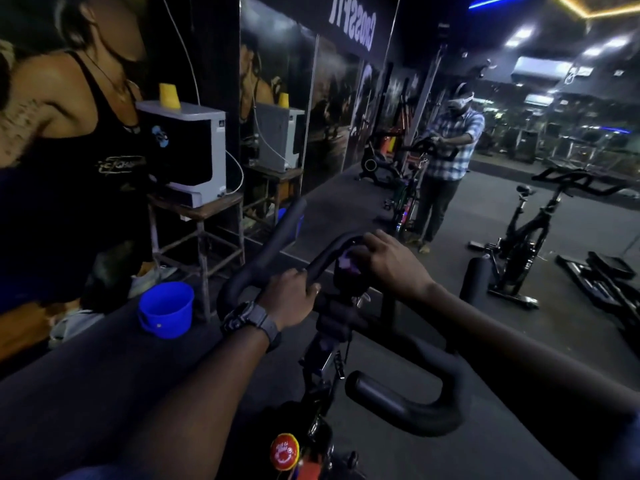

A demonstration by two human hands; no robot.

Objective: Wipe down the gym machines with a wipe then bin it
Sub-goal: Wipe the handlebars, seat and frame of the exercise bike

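1. Handlebars (pixel 273 244) of an exercise bike (pixel 322 362) are seen from above, curving away from the camera in black loops.
2. Left hand (pixel 289 299), with a dark watch (pixel 247 318) on the wrist, is wrapped around the handlebar loop, fingers curled over the bar.
3. Right hand (pixel 391 261) is laid over the middle of the handlebars, with its fingers bent down onto a pale wipe (pixel 348 259).
4. The wipe is pressed against the small console (pixel 346 278) at the centre of the bars, partly hidden under the fingers.
5. A red round knob (pixel 284 451) is seen lower on the bike frame.
6. A blue bucket (pixel 166 309) is set on the floor to the left, just beside a metal table (pixel 197 216).
7. A grey and black box-shaped appliance (pixel 187 150) is carried by the table, with a yellow cup (pixel 169 95) upside down on top.
8. A second bike (pixel 530 244) is stood well apart to the right, and the person's reflection (pixel 446 157) is shown in a wall mirror.
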